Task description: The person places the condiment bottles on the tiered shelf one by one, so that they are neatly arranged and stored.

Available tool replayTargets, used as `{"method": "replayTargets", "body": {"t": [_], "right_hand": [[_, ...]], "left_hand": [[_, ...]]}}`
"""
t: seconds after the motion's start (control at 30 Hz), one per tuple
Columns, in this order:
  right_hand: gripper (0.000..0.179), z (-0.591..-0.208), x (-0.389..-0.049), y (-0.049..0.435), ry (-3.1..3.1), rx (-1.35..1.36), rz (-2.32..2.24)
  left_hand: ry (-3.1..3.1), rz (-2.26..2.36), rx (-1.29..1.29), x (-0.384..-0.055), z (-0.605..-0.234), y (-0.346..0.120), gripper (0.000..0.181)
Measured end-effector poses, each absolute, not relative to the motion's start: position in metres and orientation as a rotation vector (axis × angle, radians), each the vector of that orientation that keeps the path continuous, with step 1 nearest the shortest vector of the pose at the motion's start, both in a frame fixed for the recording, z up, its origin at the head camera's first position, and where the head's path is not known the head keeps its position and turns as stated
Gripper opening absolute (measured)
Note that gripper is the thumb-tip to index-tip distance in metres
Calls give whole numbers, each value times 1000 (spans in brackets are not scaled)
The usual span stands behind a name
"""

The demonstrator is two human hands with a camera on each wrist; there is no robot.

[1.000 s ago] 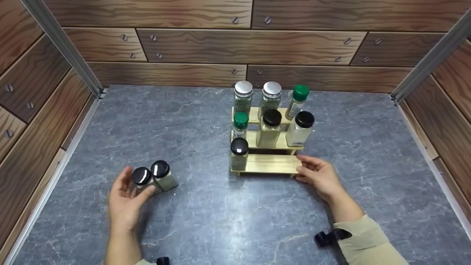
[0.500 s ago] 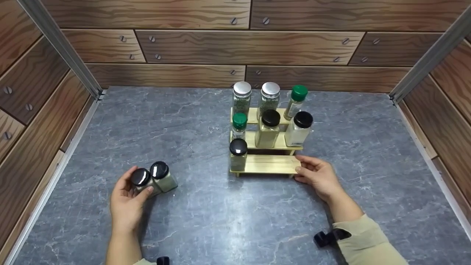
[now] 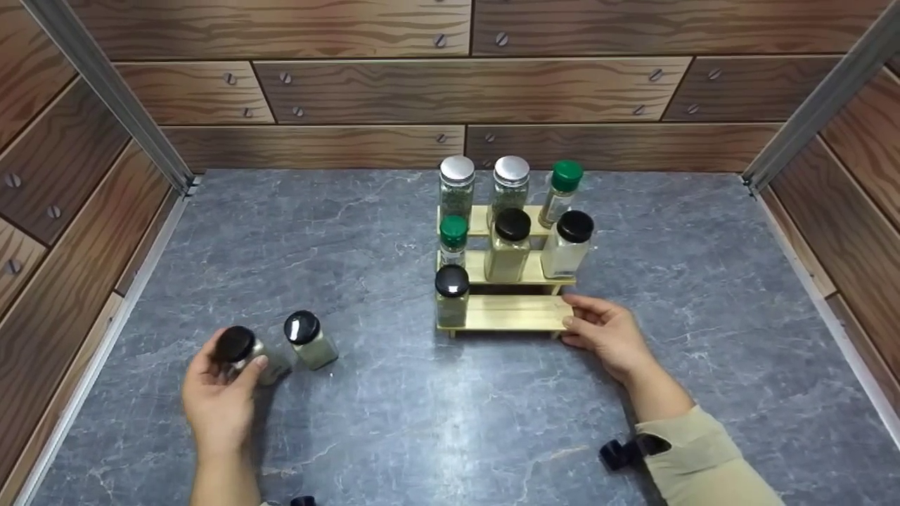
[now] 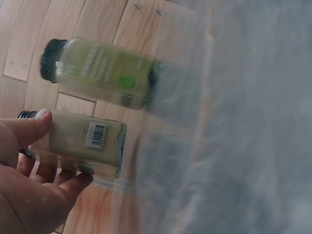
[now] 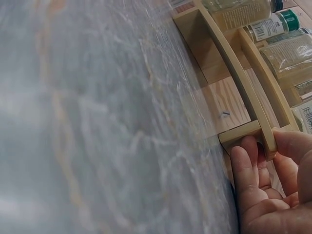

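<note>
My left hand (image 3: 219,393) grips a black-capped spice jar (image 4: 80,139) around its upper part, thumb on one side and fingers on the other. A barcode label shows on its glass in the left wrist view. Just right of it, a second black-capped jar (image 3: 314,343) of greenish powder stands on the table. My right hand (image 3: 610,336) pinches the right end of the lowest step of a wooden three-tier rack (image 3: 517,313), thumb on top and fingers beneath. One black-capped jar (image 3: 452,299) stands at the left end of that step.
On the middle tier stand a green-capped jar (image 3: 453,235) and two black-capped jars, one of them a jar of white contents (image 3: 567,249). Two silver-capped jars (image 3: 457,184) and another green-capped jar (image 3: 564,188) occupy the top tier. Wood-patterned walls (image 3: 365,91) enclose the grey marbled table (image 3: 394,422).
The left hand has closed around the left jar and drawn it leftward, apart from the jar beside it, tilting it. The right hand keeps its hold on the rack.
</note>
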State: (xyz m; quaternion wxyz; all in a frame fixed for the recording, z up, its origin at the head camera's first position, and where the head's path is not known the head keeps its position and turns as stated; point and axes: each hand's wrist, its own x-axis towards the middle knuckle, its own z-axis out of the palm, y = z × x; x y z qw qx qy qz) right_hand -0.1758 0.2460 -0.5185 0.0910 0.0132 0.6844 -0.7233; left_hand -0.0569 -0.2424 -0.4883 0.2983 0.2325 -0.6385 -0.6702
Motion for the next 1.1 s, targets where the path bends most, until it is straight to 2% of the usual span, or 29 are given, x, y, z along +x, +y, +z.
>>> {"method": "replayTargets", "body": {"t": [0.3,0.5,0.6,0.7,1.1], "right_hand": [[51,-516,-175,247,2048,38,-2140],[51,-515,-174,248,2043,47,-2151],[51,-514,-174,248,2041,50,-2148],[52,-513,-175,248,2042,50,-2140],[51,-517,-175,246,2016,53,-2166]], "left_hand": [[-1626,-1673,473,-41,-439,-218,68],[-1594,-1856,20,-38,-399,-191,68],[-1633,-1914,-206,-46,-384,-175,67],[-1721,-1894,-326,-58,-372,-157,65],[-1935,-1958,-553,-105,-351,-80,62]]}}
